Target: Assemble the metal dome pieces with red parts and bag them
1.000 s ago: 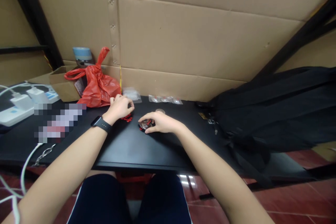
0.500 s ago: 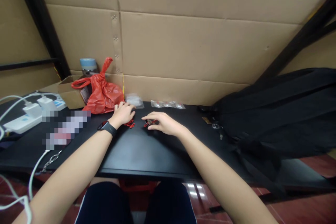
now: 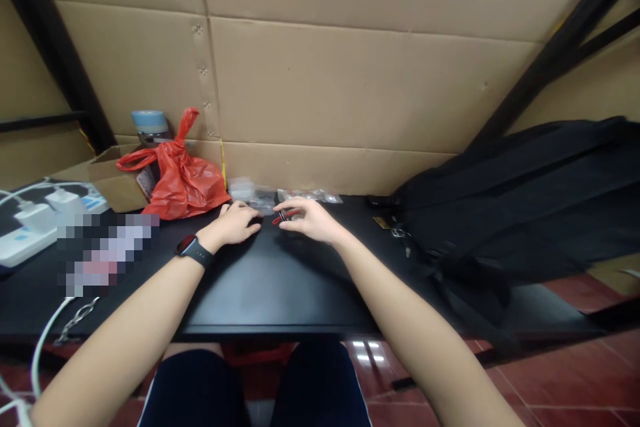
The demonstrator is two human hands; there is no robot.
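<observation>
My left hand [image 3: 237,223], with a dark watch [image 3: 188,246] on its wrist, rests low over the black table, fingers stretched and thumb apart. Its fingertips are close to small clear plastic bags [image 3: 261,201]; whether they touch them I cannot tell. Just to the right, my right hand [image 3: 311,220] curls its thumb and fingers around a small ring-like item with a red cord [image 3: 283,216]. A dark, shiny edge and a bit of red show between the fingers, the rest hidden. Behind this hand lie several flat clear packets [image 3: 327,197] in a row.
A tied red plastic bag [image 3: 187,183], a cardboard box [image 3: 117,180] and a blue-lidded container [image 3: 150,123] stand at the back left. A white power strip [image 3: 25,243] with cables is far left. A black backpack [image 3: 525,193] and keys [image 3: 400,233] lie right.
My left hand has shifted toward the table's front relative to the packets, and the red cord beside it no longer shows. My right hand keeps its small item. The view has turned slightly right.
</observation>
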